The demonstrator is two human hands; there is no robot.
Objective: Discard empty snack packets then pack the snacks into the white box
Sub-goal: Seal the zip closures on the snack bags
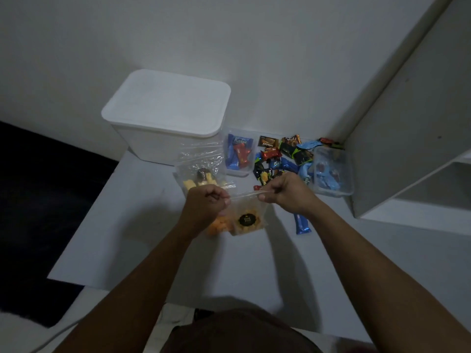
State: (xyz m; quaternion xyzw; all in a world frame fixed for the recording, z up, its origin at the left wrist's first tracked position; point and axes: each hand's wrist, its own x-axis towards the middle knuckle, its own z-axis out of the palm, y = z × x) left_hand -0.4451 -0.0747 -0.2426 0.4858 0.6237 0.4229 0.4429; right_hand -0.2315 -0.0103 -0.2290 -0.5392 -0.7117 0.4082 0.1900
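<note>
The white box [165,115] stands at the back of the white table [122,225] with its lid on. In front of me both hands pinch the top strip of a clear zip bag [248,220] holding yellow snacks and a black round label: my left hand [205,203] at its left end, my right hand [285,191] at its right end. An orange snack [219,226] shows under my left wrist. Another clear bag with pale snacks [201,174] lies just beyond my left hand, against the box.
Two clear tubs with wrapped snacks stand at the back: one [239,154] beside the box, one [334,173] near the right corner. Loose wrappers [283,156] are heaped between them. A blue stick packet [302,224] lies right of my hands. White shelving [413,149] rises on the right.
</note>
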